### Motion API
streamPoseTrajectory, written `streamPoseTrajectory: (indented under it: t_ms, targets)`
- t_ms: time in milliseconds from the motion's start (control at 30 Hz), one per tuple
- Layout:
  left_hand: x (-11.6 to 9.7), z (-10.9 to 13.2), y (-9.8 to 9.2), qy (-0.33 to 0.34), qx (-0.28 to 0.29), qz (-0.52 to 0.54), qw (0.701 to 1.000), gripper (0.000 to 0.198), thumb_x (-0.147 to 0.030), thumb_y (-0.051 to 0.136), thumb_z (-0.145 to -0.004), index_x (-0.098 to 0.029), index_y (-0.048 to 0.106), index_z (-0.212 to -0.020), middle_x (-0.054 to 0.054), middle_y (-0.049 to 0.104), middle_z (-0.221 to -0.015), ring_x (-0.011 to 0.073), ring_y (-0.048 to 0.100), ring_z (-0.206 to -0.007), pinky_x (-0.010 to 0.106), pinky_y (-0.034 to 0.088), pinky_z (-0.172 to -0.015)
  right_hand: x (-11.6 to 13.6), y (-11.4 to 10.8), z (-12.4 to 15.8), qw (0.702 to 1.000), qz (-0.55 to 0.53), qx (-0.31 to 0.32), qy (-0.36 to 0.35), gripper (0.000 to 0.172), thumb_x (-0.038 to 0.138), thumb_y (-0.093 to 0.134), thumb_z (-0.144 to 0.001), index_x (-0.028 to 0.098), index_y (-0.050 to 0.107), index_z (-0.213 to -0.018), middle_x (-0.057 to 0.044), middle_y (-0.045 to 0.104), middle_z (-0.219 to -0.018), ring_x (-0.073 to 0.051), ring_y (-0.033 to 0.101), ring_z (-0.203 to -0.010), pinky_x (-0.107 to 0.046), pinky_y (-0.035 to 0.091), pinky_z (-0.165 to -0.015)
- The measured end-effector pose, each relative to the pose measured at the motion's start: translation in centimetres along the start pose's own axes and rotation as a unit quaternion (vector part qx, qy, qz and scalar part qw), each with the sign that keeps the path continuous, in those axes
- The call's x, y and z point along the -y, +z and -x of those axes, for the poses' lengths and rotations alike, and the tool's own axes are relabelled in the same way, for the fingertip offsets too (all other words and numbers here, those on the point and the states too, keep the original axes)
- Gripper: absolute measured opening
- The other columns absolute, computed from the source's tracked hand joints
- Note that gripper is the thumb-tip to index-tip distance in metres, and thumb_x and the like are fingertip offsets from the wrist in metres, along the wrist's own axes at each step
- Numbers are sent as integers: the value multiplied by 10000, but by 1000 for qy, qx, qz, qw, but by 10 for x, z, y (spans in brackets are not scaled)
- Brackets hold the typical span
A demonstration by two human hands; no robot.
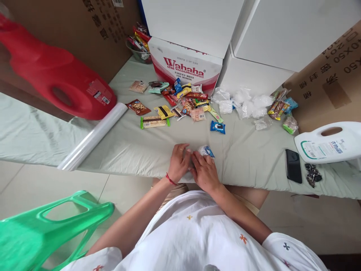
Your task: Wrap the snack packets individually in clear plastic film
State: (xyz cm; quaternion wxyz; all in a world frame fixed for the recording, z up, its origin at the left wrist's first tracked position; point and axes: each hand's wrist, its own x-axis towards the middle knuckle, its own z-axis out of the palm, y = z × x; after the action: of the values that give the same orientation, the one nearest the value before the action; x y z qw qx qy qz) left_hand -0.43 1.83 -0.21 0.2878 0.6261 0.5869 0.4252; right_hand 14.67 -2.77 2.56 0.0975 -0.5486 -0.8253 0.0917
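Observation:
Close to the front edge of the cloth-covered surface, my left hand (179,162) and my right hand (205,171) meet with bent fingers. A small crinkled clear plastic bag (202,150) with a blue-and-white packet (209,151) in it lies at the fingertips of my right hand, which closes on its near side. The fingers of my left hand are drawn together against the right; what they pinch is hidden. Beyond the bag lies a single blue snack packet (217,127). Farther back is a pile of mixed wrapped snacks (187,107).
Several wrapped clear bags (248,103) lie right of the pile, near filled snack bags (279,107). A Wahaha carton (184,66) stands behind. Leftward are a plastic film roll (94,135) and red jug (62,75); rightward, a phone (293,165), keys (313,175) and white bottle (332,141).

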Motion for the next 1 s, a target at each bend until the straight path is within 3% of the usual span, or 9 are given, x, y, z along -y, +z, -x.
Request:
streamPoseTrajectory:
  t_ms: [100, 200, 333, 400, 500, 600, 767, 900, 1000]
  targets:
    - [-9, -17, 12, 16, 87, -135, 987, 385, -429, 565, -965, -177, 683, -1231, 146, 663, -1198, 300, 605, -1114, 474, 503, -976, -3, 6, 11, 1000, 14, 9, -19, 529, 402, 501, -1044, 168, 537, -1517, -151, 465, -1585, -358, 476, -1176, -536, 436, -963]
    - [-18, -25, 19, 16, 145, -225, 964, 318, -453, 555, -976, -227, 763, -1056, 121, 665, -1173, 321, 571, -1125, 468, 472, -920, -10, 8, 21, 999, -4, 18, -38, 507, 445, 579, -1006, 192, 611, -1444, -150, 463, -1587, -381, 448, -1254, -567, 421, -1018]
    - [-21, -26, 21, 45, 164, -278, 945, 382, -440, 445, -1037, -236, 765, -998, 112, 683, -1081, 306, 581, -1067, 432, 432, -851, -26, 5, 39, 990, -96, 23, -104, 532, 439, 664, -963, 203, 615, -1438, -129, 506, -1570, -380, 409, -1370, -591, 389, -1129]
    - [-19, -26, 22, 68, 162, -305, 936, 435, -417, 369, -1065, -205, 747, -1030, 124, 696, -1028, 298, 602, -1024, 425, 421, -839, -36, 0, 48, 971, -183, 19, -151, 398, 365, 641, -987, 229, 668, -1361, -97, 649, -1421, -318, 506, -1318, -543, 437, -1123]
    - [-16, -26, 23, 78, 165, -319, 930, 475, -379, 303, -1080, -167, 721, -1006, 134, 711, -975, 276, 641, -956, 406, 419, -832, -50, -11, 53, 959, -251, -71, -114, 317, 203, 532, -1027, 269, 707, -1283, -64, 750, -1210, -233, 635, -1143, -440, 535, -1017]
    - [-17, -26, 26, 41, 169, -283, 943, 451, -371, 324, -1069, -168, 713, -967, 141, 726, -972, 266, 669, -928, 389, 427, -841, -57, -15, 38, 978, -150, -138, -47, 494, 105, 473, -1005, 283, 608, -1446, -80, 634, -1449, -261, 550, -1327, -495, 461, -1123]
    - [-20, -33, 29, -102, 153, -155, 971, 350, -375, 457, -1000, -192, 718, -855, 121, 722, -827, 285, 687, -893, 365, 454, -794, -61, 0, -7, 990, -52, -56, -115, 646, 150, 543, -986, 250, 401, -1608, -69, 423, -1647, -297, 344, -1534, -597, 211, -1278]
    - [-20, -37, 18, -122, 146, -70, 979, 500, -505, 386, -1016, -193, 722, -819, 105, 722, -810, 263, 683, -851, 350, 485, -752, -62, -2, -17, 977, -166, -79, -107, 533, 212, 484, -1032, 262, 477, -1562, -77, 493, -1600, -249, 450, -1478, -545, 214, -1292]
    - [-23, -30, 7, -120, 124, 39, 984, 647, -587, 222, -1039, -178, 717, -1106, 136, 740, -1097, 252, 682, -1019, 356, 528, -832, -60, -11, -11, 915, -387, -114, -6, 439, 374, 491, -1056, 279, 582, -1475, -70, 626, -1471, -243, 583, -1355, -463, 406, -1198]
